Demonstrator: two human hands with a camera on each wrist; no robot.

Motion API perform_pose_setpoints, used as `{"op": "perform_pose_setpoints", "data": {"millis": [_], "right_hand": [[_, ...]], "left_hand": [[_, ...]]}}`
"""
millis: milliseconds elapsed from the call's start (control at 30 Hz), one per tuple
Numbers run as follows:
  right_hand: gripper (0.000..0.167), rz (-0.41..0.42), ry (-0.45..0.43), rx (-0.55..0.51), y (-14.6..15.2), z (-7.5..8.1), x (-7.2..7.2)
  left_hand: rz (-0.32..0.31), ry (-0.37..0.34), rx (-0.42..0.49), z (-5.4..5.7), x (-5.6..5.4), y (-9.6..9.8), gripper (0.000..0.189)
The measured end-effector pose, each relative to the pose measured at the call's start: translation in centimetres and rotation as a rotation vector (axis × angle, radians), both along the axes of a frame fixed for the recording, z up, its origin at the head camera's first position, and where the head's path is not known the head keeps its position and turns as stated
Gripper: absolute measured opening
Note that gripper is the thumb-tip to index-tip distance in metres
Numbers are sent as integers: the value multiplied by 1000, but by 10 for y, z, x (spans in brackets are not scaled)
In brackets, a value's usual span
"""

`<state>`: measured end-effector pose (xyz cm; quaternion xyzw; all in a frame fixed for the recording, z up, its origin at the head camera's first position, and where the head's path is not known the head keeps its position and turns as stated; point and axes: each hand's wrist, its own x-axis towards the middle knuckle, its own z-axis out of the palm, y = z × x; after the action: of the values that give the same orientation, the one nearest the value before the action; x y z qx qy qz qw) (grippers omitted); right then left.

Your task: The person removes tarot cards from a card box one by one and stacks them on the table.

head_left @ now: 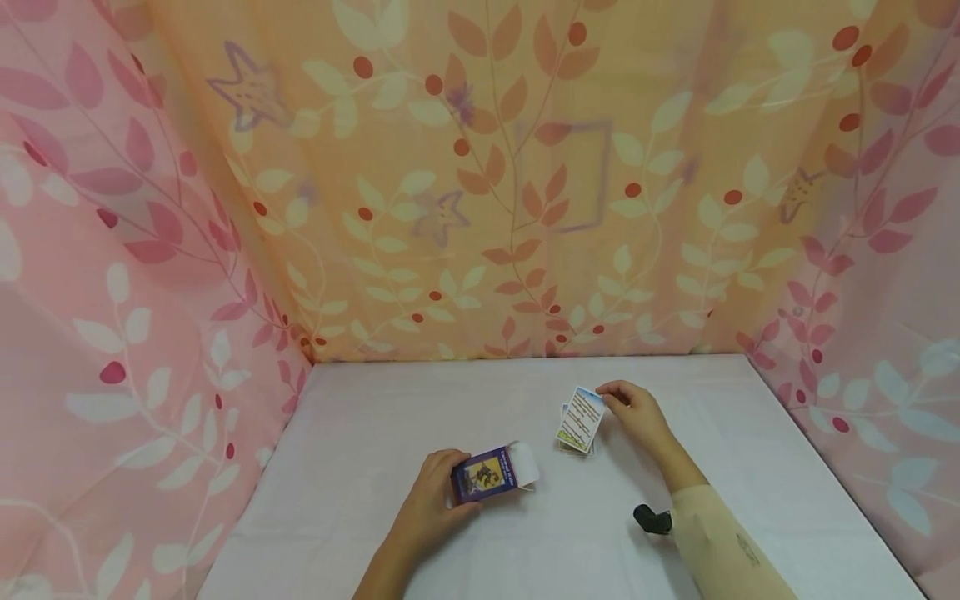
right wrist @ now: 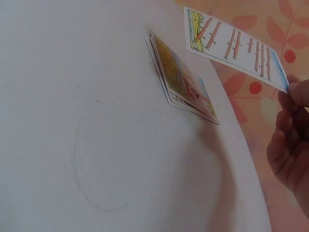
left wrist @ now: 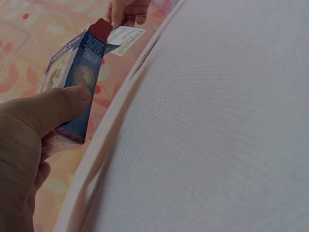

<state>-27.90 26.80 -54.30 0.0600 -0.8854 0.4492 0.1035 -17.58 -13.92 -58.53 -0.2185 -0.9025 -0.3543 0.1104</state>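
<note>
My left hand (head_left: 432, 497) grips a small purple card box (head_left: 483, 475), thumb along one side and fingers round the other. The box's white end flap (head_left: 525, 463) hangs open toward the right. With thumb and fingertips, my right hand (head_left: 633, 410) pinches a tarot card (right wrist: 236, 46) by one corner; brown staffs on a pale ground are printed on it. Beneath that card, a small stack of cards (right wrist: 183, 79) lies on the table, its top one showing a yellow and reddish picture. In the left wrist view the box (left wrist: 77, 82) shows a dark blue side with small print.
A small black object (head_left: 652, 519) lies on the white-covered table (head_left: 337, 433), beside my right sleeve (head_left: 720, 533). Patterned cloth in yellow (head_left: 495, 275) hangs behind the table, with pink cloth (head_left: 90, 333) at the sides.
</note>
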Motion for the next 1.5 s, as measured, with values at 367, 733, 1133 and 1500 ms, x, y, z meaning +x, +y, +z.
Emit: {"op": "perform_pose_setpoints", "data": {"millis": [367,733,1133,1500], "right_hand": [[16,16,-72,-61,1,-7,-11],[18,17,-144,-26,-2,-11,-23],[19,24,-224,-44,-7,-19,-29],[17,54,-201,7,-8,-29,-34]], "left_hand": [[7,1,-4,-4,-1,-2,82],[4,13,2,-5,-1,-2,81],[3,2,8,-2,0,-2,82],[1,20,3,-2,0,-2,83]]}}
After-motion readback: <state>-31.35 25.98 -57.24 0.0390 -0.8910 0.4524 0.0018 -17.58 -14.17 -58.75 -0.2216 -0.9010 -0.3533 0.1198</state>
